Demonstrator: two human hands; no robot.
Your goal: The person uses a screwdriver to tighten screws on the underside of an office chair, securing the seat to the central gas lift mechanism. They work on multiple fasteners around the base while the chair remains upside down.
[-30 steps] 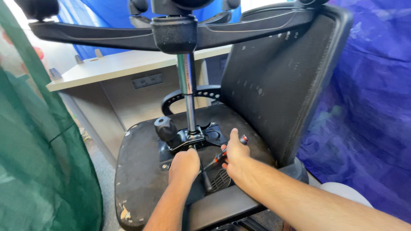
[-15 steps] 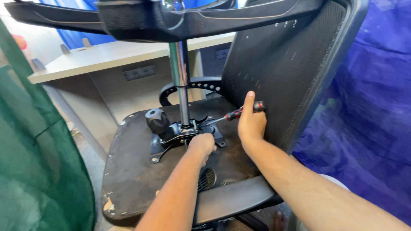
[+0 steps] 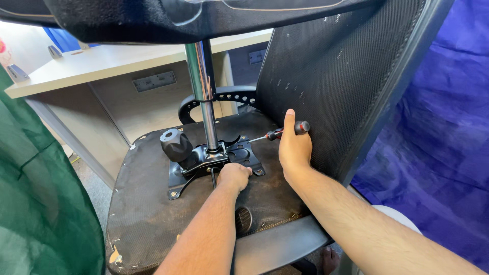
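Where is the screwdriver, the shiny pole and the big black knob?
screwdriver (image 3: 288, 130): head view, on its red and black handle in the right hand.
shiny pole (image 3: 204, 97): head view, on the middle of the chrome tube.
black knob (image 3: 175, 144): head view, on the knob's ribbed side.

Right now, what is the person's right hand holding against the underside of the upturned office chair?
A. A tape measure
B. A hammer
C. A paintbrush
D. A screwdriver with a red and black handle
D: the right hand grips a screwdriver with a red and black handle, its thin shaft pointing at the black metal mechanism plate on the chair seat's underside, while the left hand rests on that plate.
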